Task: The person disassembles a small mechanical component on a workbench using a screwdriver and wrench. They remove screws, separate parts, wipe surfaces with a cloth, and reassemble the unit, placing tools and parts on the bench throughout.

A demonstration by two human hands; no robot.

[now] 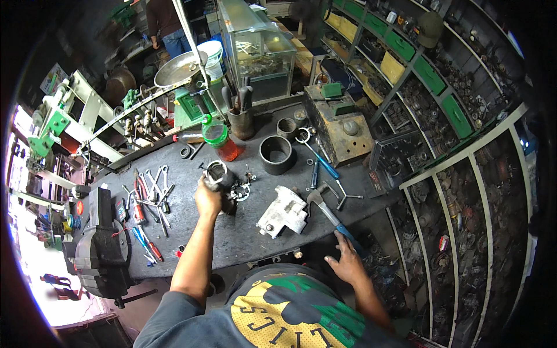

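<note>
My left hand [209,200] is closed around a hollow, cylindrical metal part [218,169] over the middle of the dark workbench. Just right of it lies a ring-shaped metal piece [241,190] with small loose bits around it. A pale cast-metal housing [282,213] rests between my two hands. At the bench's near right edge my right hand [350,262] has its fingers stretched out beside the blue handle of a claw hammer [326,210]. Whether the fingertips touch that handle I cannot tell. The hammer's head lies on the bench.
A bench vise [101,243] stands at the left edge, near wrenches [155,184] and screwdrivers [139,211]. Behind the work are a green-topped bottle of red liquid [223,145], a black cylinder [275,155] and a heavy metal block [342,130]. Parts-filled shelves [438,180] line the right.
</note>
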